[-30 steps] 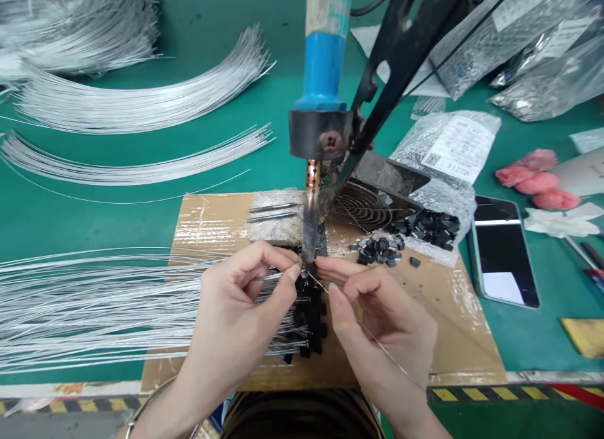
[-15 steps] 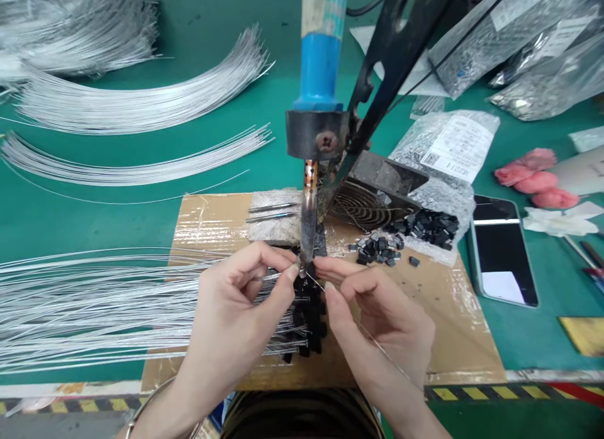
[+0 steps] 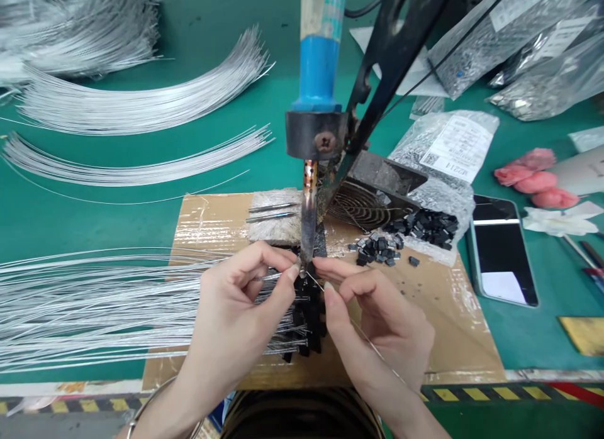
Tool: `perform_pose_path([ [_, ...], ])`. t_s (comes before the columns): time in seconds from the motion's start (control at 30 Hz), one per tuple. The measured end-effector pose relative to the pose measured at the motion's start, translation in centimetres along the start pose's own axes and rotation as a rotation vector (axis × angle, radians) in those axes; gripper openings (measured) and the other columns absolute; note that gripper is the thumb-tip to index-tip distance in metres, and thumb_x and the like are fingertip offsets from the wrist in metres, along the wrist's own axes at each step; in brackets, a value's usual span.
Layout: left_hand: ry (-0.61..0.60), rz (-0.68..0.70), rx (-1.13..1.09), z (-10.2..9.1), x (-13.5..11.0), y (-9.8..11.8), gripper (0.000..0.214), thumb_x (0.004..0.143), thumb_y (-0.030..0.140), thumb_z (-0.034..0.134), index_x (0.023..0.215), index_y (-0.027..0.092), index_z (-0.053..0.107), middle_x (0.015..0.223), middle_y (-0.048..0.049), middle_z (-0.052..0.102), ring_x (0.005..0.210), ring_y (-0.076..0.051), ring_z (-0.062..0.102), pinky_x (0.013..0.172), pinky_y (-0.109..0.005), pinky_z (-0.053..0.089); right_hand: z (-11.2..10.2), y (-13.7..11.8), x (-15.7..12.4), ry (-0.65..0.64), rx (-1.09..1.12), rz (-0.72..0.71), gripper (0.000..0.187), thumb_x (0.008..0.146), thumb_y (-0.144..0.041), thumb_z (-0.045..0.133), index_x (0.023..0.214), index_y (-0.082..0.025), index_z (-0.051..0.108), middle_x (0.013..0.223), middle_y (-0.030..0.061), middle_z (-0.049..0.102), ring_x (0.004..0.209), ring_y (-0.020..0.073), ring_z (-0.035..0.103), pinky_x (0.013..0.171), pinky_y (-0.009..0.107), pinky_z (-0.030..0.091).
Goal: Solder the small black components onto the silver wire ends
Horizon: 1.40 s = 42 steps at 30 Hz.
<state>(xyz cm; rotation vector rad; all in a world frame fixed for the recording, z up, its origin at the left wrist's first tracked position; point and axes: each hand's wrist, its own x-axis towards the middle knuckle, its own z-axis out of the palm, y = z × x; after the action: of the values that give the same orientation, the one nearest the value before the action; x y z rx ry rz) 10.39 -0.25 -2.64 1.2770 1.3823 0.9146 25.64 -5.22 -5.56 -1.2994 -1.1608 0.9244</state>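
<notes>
A blue-handled soldering iron point(image 3: 319, 68) is clamped upright, its tip pointing down between my hands. My left hand point(image 3: 248, 300) is closed in a pinch just left of the tip, on what looks like the end of a thin wire; the fingertips mostly cover it. My right hand point(image 3: 380, 319) pinches a thin strand of solder wire point(image 3: 372, 346), whose end reaches the iron's tip. Under the hands sits a row of black pieces point(image 3: 309, 326), with the ends of many silvery wires point(image 3: 117, 313) lying over them from the left.
Cardboard point(image 3: 453, 326) covers the green table. Further wire bundles point(image 3: 136, 105) lie at the back left. Small black parts point(image 3: 377, 247) spill from a plastic bag point(image 3: 453, 143) beside a fan point(image 3: 372, 203). A phone point(image 3: 503, 250) lies at right. The iron's black bracket point(image 3: 391, 55) slants overhead.
</notes>
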Motion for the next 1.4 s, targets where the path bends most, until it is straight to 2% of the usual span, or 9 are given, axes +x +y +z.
perform_pose_path([
  [0.53, 0.008, 0.014, -0.009, 0.09, -0.09, -0.06, 0.016, 0.089, 0.010, 0.074, 0.078, 0.022, 0.073, 0.085, 0.0040, 0.079, 0.074, -0.007, 0.071, 0.065, -0.011, 0.052, 0.12, -0.10, -0.06, -0.002, -0.011, 0.005, 0.022, 0.091, -0.005, 0.069, 0.085, -0.025, 0.063, 0.120, 0.0020, 0.082, 0.113, 0.0189, 0.079, 0.099, 0.029, 0.060],
  [0.73, 0.001, -0.003, 0.004, 0.05, -0.05, 0.01, 0.016, 0.088, 0.009, 0.075, 0.077, 0.022, 0.073, 0.082, 0.0048, 0.077, 0.072, -0.006, 0.071, 0.065, -0.010, 0.051, 0.46, -0.02, -0.16, 0.060, 0.007, 0.016, 0.019, 0.093, -0.009, 0.069, 0.083, -0.024, 0.064, 0.116, 0.0057, 0.083, 0.107, 0.0213, 0.080, 0.096, 0.033, 0.061],
  [1.2, 0.011, 0.001, -0.010, 0.02, -0.40, 0.40, 0.016, 0.088, 0.008, 0.074, 0.077, 0.020, 0.071, 0.083, 0.0039, 0.076, 0.073, -0.006, 0.070, 0.066, -0.010, 0.052, 0.35, -0.31, -0.05, 0.021, -0.021, -0.009, 0.018, 0.093, -0.008, 0.070, 0.084, -0.024, 0.066, 0.117, 0.0082, 0.083, 0.105, 0.0228, 0.081, 0.094, 0.035, 0.064],
  [1.4, 0.005, -0.018, -0.009, 0.13, -0.28, 0.06, 0.016, 0.088, 0.008, 0.074, 0.078, 0.021, 0.071, 0.084, 0.0037, 0.076, 0.074, -0.007, 0.070, 0.066, -0.011, 0.052, 0.59, -0.18, -0.10, 0.073, -0.016, 0.008, 0.017, 0.093, -0.011, 0.069, 0.082, -0.024, 0.065, 0.114, 0.0087, 0.083, 0.098, 0.0214, 0.081, 0.093, 0.035, 0.064],
])
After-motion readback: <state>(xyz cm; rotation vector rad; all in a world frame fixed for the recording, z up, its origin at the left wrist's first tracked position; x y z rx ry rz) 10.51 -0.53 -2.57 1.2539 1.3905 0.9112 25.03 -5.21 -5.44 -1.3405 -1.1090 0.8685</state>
